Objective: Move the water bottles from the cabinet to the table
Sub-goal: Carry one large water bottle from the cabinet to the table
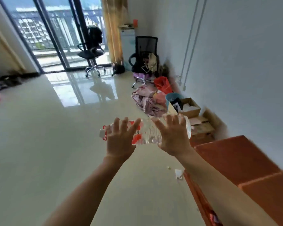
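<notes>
A large clear water bottle (pixel 147 132) with a red label and a white cap lies sideways in the air over the floor, cap pointing left. My left hand (pixel 119 139) rests against its neck and label end with fingers spread and straight. Against the bottle's base end is my right hand (pixel 171 136), also with splayed, straight fingers. Both hands show their backs, and how the palms meet the bottle is hidden. An orange-brown cabinet (pixel 235 160) stands at the lower right by the wall.
Glossy tiled floor (pixel 56 144) spreads ahead and left. Along the right wall are cardboard boxes (pixel 191 108), a blue bin (pixel 171 98), a cloth heap (pixel 145 100) and a red bag (pixel 162 84). Two office chairs (pixel 92 51) (pixel 145 53) stand near the balcony door.
</notes>
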The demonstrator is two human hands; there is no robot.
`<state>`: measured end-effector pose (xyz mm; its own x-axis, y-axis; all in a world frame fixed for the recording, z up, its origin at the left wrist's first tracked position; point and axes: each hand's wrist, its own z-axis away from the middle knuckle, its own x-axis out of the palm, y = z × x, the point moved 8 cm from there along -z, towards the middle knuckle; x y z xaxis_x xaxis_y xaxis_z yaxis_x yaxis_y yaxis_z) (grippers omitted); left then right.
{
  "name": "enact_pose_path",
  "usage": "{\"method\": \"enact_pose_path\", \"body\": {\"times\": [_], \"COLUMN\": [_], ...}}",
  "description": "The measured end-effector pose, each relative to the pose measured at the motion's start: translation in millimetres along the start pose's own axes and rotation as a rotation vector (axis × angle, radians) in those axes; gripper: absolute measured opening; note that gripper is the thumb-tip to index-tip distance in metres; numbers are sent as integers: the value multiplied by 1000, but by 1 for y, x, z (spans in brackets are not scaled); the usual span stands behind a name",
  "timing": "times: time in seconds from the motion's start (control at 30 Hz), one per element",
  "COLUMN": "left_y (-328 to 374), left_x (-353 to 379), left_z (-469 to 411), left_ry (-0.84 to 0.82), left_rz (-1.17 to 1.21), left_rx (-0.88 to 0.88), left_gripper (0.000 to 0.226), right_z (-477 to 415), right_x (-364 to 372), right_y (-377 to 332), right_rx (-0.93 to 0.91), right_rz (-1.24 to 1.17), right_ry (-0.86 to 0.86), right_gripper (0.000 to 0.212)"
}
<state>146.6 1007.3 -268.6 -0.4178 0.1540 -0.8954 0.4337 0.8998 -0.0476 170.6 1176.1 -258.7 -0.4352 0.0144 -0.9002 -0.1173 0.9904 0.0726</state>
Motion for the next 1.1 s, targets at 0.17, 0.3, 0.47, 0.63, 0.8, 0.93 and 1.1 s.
{"method": "enact_pose_path", "body": {"times": [0.17,0.3,0.47,0.63,0.8,0.93,1.1], "left_y": [-159,-284,-417,-536,-622,-679,-784], "left_x": [-35,-42,-53,-77,-110,-129,-140], "left_z": [14,33,43,50,88,137,205], "left_ry": [97,125,109,63,78,76,72], "left_rz": [-62,-175,-374,-554,-642,-713,-756], "left_rx": [-226,-441,-609,-803,-998,-1119,-1254], "left_gripper": [78,84,91,98,101,97,94], "right_z": [-108,-192,-291,-380,-422,-426,-435], "right_x": [5,29,59,70,66,62,62], "right_y": [-137,-254,-387,-516,-642,-746,-891], "right_rx": [-243,-427,-620,-789,-977,-1133,-1269], "right_rz": [-92,-187,-342,-490,-616,-690,-738], "right_ry": [160,200,306,302,289,267,304], "right_gripper": [101,108,109,102,105,107,110]}}
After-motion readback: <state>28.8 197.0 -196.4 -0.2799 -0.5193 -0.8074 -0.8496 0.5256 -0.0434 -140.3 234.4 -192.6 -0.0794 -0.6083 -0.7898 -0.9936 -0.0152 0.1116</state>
